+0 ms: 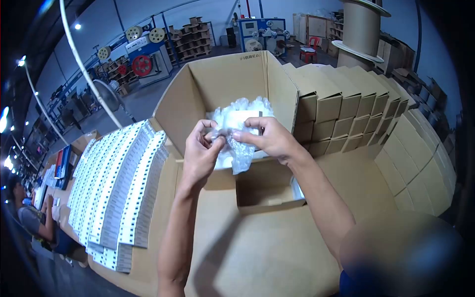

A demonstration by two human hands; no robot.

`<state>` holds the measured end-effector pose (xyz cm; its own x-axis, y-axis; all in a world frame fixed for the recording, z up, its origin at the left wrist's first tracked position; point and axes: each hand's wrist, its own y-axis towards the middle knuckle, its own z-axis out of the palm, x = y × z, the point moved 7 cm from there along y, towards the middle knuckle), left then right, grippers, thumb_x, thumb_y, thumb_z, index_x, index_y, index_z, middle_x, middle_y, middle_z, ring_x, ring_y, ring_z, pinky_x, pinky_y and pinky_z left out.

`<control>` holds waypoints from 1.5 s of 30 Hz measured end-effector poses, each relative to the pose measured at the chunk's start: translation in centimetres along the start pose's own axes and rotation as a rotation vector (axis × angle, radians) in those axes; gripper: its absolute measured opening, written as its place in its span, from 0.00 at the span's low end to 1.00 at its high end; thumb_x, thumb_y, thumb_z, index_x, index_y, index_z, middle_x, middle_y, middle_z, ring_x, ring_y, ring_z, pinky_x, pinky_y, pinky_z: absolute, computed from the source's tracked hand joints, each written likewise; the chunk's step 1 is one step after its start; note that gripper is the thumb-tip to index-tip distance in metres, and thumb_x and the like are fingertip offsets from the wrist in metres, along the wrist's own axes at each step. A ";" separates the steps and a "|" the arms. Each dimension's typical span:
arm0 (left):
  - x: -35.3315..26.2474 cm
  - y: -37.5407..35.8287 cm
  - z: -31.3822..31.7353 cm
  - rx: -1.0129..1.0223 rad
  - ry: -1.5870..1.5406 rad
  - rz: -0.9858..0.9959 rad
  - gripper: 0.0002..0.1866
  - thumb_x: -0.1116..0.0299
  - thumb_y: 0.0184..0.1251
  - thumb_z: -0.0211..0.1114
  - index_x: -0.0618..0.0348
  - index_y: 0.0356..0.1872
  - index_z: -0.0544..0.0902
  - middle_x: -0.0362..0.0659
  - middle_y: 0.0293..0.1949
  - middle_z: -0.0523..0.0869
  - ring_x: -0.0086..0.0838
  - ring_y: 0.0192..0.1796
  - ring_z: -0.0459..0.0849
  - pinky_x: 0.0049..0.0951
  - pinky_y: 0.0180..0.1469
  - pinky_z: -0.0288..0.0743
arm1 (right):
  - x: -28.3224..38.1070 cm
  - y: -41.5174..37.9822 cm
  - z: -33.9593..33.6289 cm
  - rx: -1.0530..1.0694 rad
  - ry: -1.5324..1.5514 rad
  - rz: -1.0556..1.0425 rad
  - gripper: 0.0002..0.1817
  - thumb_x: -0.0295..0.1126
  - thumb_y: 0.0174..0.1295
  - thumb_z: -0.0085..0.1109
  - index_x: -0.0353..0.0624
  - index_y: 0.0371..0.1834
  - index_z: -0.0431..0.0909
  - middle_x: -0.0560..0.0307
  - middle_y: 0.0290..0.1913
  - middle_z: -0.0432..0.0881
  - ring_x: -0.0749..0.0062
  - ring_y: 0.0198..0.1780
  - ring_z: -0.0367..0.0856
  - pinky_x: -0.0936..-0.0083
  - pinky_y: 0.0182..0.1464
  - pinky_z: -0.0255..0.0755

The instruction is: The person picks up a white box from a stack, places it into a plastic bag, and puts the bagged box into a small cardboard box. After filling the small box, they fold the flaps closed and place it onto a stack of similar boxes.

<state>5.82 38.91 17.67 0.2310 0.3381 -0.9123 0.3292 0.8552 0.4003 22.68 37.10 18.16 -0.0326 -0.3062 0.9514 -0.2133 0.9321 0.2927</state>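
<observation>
A clear sheet of bubble wrap hangs between my two hands, in front of a large open carton. My left hand pinches its left side with thumb and forefinger. From the other side, my right hand grips it with the thumb pressed against the fingers. Behind my fingers, more bubble wrap and something white overlap the carton's opening. Below them, a smaller open cardboard box sits on the cardboard-covered table, with a white piece at its right inner side.
Long stacks of small white boxes cover the table's left side. Brown cardboard boxes are piled in rows at the right, with flat-sided cartons beside them. A person sits at far left. Machines and a large spool stand beyond.
</observation>
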 end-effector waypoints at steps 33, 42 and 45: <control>0.4 -35.1 5.3 -0.571 0.409 -0.021 0.11 0.67 0.85 0.57 0.62 0.39 0.80 0.35 0.26 0.77 0.15 0.27 0.70 0.23 0.28 0.64 | -7.0 -36.5 10.4 -0.242 0.253 0.120 0.21 0.42 0.75 0.65 0.32 0.56 0.81 0.56 0.46 0.80 0.69 0.52 0.80 0.72 0.59 0.78; 3.2 -36.1 6.0 -0.562 0.132 -0.094 0.07 0.70 0.85 0.57 0.62 0.47 0.80 0.34 0.35 0.77 0.13 0.35 0.71 0.17 0.34 0.64 | -7.8 -36.9 10.6 -0.490 -0.062 0.236 0.15 0.37 0.69 0.74 0.33 0.39 0.90 0.58 0.41 0.80 0.76 0.37 0.74 0.77 0.38 0.69; 2.6 -36.3 5.3 -0.618 0.253 -0.110 0.10 0.72 0.78 0.63 0.62 0.55 0.80 0.42 0.45 0.82 0.21 0.46 0.78 0.20 0.41 0.71 | -7.5 -37.4 10.9 -0.565 -0.125 0.183 0.15 0.36 0.67 0.75 0.30 0.40 0.88 0.56 0.39 0.81 0.74 0.37 0.76 0.75 0.39 0.71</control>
<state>-0.71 6.63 1.21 -0.0198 0.2536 -0.9671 -0.2625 0.9320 0.2498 20.26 2.40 -0.93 -0.1417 -0.1199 0.9826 0.3572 0.9195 0.1637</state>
